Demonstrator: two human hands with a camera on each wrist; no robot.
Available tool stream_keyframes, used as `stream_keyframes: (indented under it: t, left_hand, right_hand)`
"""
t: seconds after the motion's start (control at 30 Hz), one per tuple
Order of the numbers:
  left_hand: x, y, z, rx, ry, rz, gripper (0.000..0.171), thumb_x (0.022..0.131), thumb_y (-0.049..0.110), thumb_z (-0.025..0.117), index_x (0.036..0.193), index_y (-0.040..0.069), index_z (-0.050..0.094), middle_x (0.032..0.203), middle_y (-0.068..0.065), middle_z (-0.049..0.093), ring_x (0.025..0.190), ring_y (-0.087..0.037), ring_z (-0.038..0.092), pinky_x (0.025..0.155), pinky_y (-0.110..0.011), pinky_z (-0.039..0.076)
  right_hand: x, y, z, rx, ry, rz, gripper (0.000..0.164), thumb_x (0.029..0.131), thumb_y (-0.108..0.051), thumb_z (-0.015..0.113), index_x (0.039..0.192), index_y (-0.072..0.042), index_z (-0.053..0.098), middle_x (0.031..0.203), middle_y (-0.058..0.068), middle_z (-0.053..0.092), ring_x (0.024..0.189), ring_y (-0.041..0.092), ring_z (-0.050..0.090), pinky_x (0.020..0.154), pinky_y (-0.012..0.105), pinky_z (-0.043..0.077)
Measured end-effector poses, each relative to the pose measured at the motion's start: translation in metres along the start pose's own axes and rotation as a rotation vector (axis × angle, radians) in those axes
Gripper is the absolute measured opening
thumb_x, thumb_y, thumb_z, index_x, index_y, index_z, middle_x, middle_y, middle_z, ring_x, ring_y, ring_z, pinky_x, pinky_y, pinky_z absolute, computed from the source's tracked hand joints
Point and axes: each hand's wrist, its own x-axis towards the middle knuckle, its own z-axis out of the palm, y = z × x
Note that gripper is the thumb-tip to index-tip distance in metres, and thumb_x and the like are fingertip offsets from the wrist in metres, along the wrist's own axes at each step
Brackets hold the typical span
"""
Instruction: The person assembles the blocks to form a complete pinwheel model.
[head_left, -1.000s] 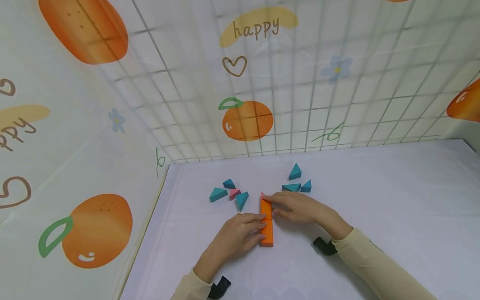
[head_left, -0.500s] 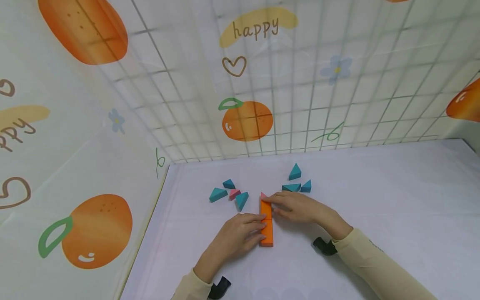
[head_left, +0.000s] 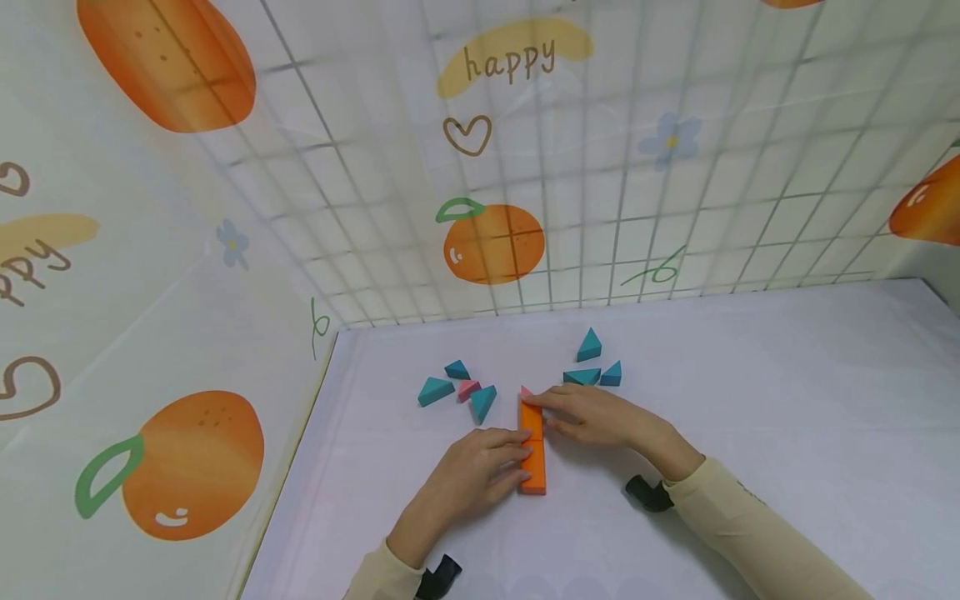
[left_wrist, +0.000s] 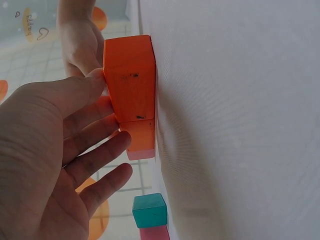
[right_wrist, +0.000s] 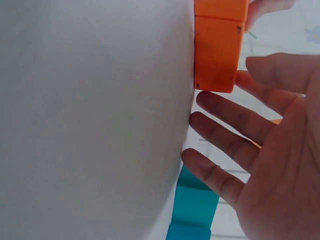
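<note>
Two orange rectangular blocks lie end to end on the table, the near block (head_left: pixel 534 475) and the far block (head_left: pixel 532 419). A pink triangular block (head_left: pixel 526 392) sits at the row's far end, partly covered by fingers. My left hand (head_left: pixel 480 467) is on the row's left side, its fingertips touching the orange edge around the seam. In the left wrist view its thumb (left_wrist: pixel 85 92) meets the near block's upper edge and the other fingers spread loosely. From the right, my right hand (head_left: pixel 600 414) reaches its index fingertip to the far end, its remaining fingers extended beside the row.
Left of the row is a loose group: several teal triangular blocks (head_left: pixel 483 403) and a pink triangular block (head_left: pixel 468 390). Behind the right hand lie more teal triangular blocks (head_left: pixel 589 346). A patterned curtain (head_left: pixel 585 208) over a grid closes off the back.
</note>
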Motion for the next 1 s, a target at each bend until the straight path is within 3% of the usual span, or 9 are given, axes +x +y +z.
stream_keyframes:
  t: [0.47,0.6,0.8,1.0]
  left_hand:
    - [0.0,-0.001,0.0,-0.004,0.003,0.003,0.033,0.09,0.036,0.07,0.116,0.017,0.074,0.13,0.007,0.065,0.118,-0.01,0.061,0.1,-0.029,0.05]
    - [0.0,-0.001,0.001,-0.006,0.013,0.009,0.032,0.09,0.035,0.071,0.116,0.016,0.074,0.13,0.006,0.065,0.118,-0.01,0.062,0.1,-0.029,0.05]
    - [-0.001,-0.001,0.0,0.006,0.01,0.007,0.032,0.09,0.036,0.07,0.116,0.017,0.074,0.13,0.007,0.065,0.119,-0.01,0.061,0.101,-0.028,0.05]
    - [-0.001,-0.001,0.001,0.014,0.013,0.009,0.032,0.09,0.036,0.07,0.115,0.018,0.074,0.13,0.008,0.065,0.119,-0.009,0.061,0.101,-0.028,0.05]
  right_hand:
    - [-0.001,-0.004,-0.004,0.004,-0.006,0.023,0.046,0.1,-0.018,0.056,0.145,-0.016,0.049,0.128,0.004,0.064,0.112,0.02,0.059,0.098,0.041,0.051]
    - [-0.004,-0.005,-0.012,0.005,0.014,0.019,0.043,0.099,-0.017,0.055,0.142,-0.014,0.053,0.13,0.004,0.063,0.118,0.023,0.058,0.101,0.045,0.05]
    - [-0.013,0.0,-0.03,-0.013,0.075,0.093,0.037,0.097,-0.015,0.058,0.134,-0.009,0.059,0.133,0.007,0.061,0.123,0.029,0.056,0.102,0.049,0.048]
    - [-0.022,0.008,-0.043,-0.051,0.098,0.134,0.034,0.097,-0.014,0.059,0.128,-0.001,0.063,0.131,0.016,0.061,0.122,0.037,0.056,0.101,0.053,0.047]
